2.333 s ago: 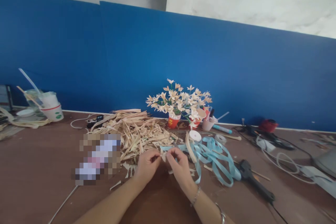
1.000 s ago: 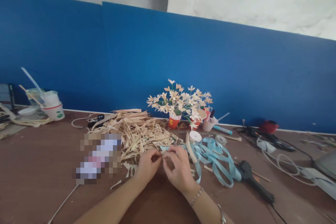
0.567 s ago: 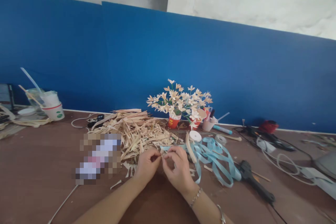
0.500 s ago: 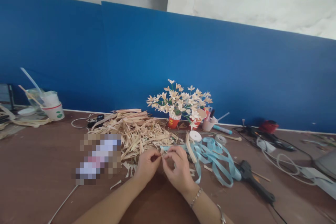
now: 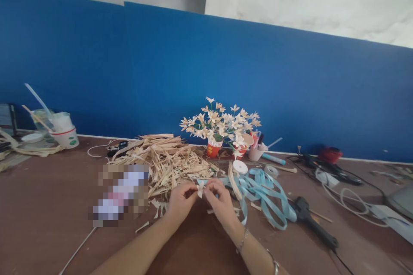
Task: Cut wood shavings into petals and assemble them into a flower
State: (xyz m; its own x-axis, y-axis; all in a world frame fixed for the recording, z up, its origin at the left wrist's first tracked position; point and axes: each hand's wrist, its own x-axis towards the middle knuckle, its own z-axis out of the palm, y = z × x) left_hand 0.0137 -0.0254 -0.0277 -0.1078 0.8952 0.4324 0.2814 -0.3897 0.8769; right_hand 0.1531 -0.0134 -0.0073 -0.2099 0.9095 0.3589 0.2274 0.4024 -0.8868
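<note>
A small cream flower made of husk-like petals is pinched between my two hands, low over the table. My left hand grips its left side with thumb and forefinger. From the right, my right hand closes thumb and fingertips on the flower's other edge. Just behind my hands lies a heap of dry, pale husk strips. Light blue ribbon is tangled to the right of my right hand. Small cream scraps lie beside my left hand.
Cream flowers stand in red cups at the back. A black glue gun lies right, near cables. A white roll sits behind the ribbon. At left are a pixelated object and a paper cup.
The flower now shows between my fingertips, where it was mostly hidden before. My right hand has turned and its fingers have drawn closer together. My left hand has hardly moved.
</note>
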